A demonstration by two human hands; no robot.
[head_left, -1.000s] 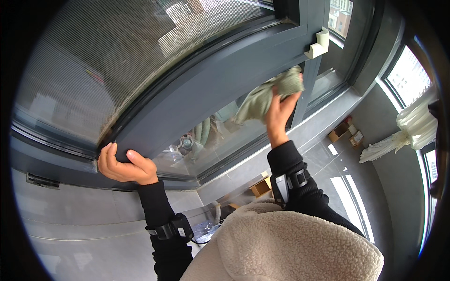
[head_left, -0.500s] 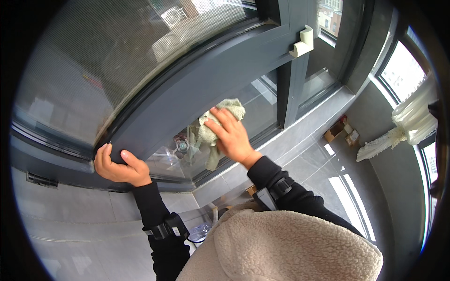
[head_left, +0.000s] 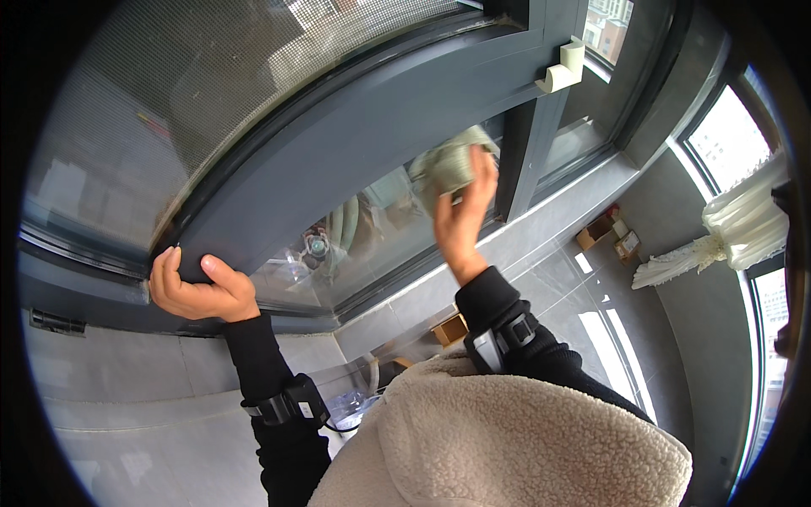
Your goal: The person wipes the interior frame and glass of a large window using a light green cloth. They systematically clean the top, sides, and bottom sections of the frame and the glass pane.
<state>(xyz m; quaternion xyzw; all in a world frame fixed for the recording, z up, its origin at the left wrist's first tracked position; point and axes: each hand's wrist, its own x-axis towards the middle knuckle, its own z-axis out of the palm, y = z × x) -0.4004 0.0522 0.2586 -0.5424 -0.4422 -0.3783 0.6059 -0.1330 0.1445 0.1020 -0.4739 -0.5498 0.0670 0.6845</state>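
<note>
Floor (head_left: 553,304) at right: grey tile, glossy, crossed by bright streaks of daylight (head_left: 601,342). Plain grey wall (head_left: 714,329) alongside it. Two windows that side, upper (head_left: 731,139) and lower (head_left: 773,313), both glaring white, buildings faint beyond. White curtain (head_left: 748,211), gathered, near both. Open cardboard box (head_left: 596,230) on floor near wall. Lower left: pale grey tiling (head_left: 127,367), thin joints, soft reflections.
</note>
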